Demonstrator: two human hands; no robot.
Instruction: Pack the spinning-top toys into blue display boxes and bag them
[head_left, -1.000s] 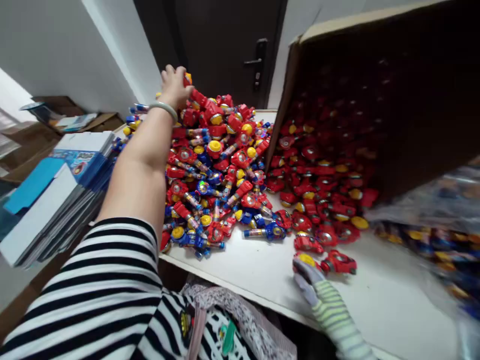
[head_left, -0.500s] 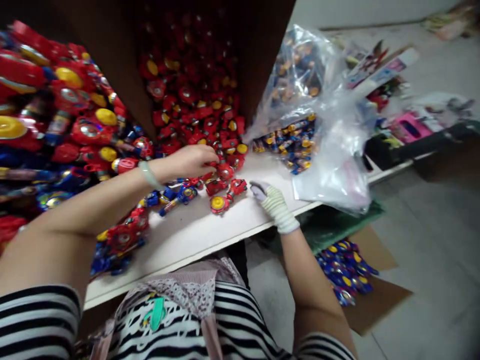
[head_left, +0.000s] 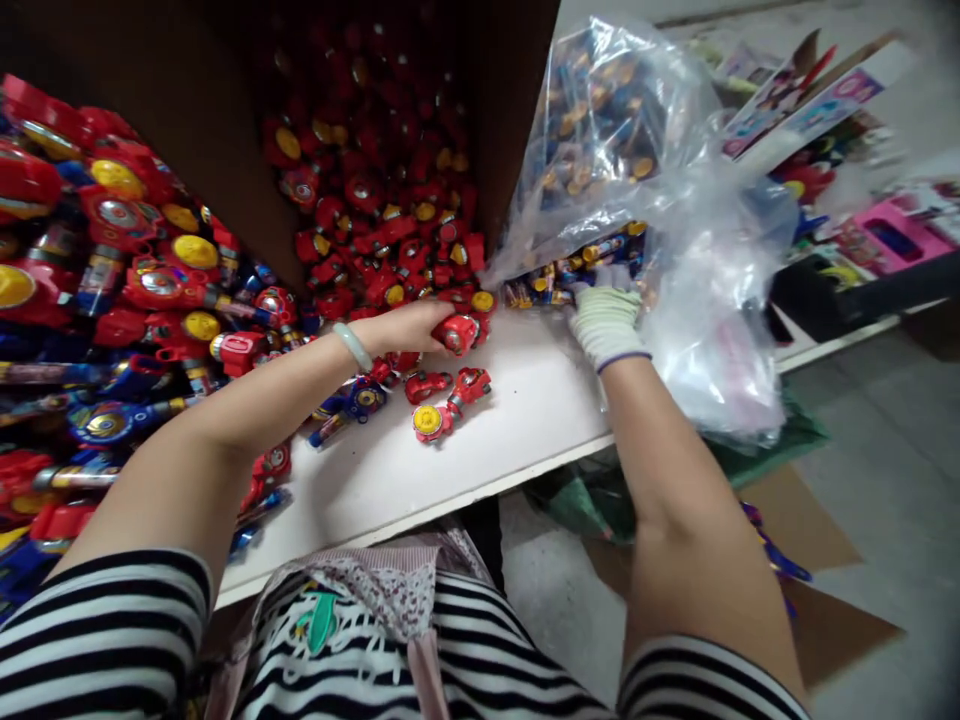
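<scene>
Shiny red plastic toy (head_left: 460, 334), at the mouth of the brown cardboard carton (head_left: 517, 85), in bare left hand (head_left: 416, 327), fingers curled round it; lies right of palm, long axis unclear. Knit-gloved right hand (head_left: 609, 312) farther right, at slim blue-and-yellow tubes (head_left: 551, 284); grip hidden, can't tell.
</scene>
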